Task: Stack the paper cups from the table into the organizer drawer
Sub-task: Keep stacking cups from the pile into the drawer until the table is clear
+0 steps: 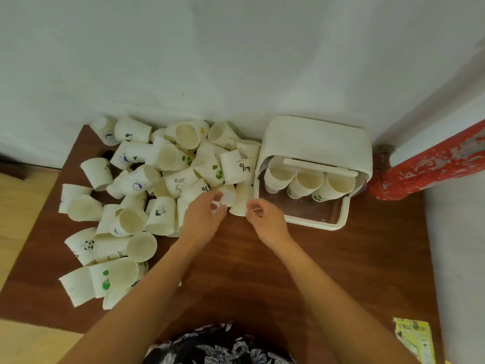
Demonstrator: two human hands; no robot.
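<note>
My left hand (203, 214) is pinching a blurred cup (227, 197) at the pile's (147, 190) near-right edge; right hand (265, 219) is curling loosely beside another cup (242, 199), grip unclear, just left of the open drawer (315, 220).

Readable text is sparse. One paper cup (237, 168) just left of the organizer drawer (315, 179) carries a large black "%" with small letters above it ending in "DAY", rest too small to read. A cup (195, 189) in the middle of the pile shows part of the same "%" mark. A cup lying on its side (112, 249) low on the left has lettering ending in "er". Yellow paper (413, 337) at the table's (341, 271) near right corner has dark print, too blurred to read. Other cups: pictures only, no legible words.
</note>
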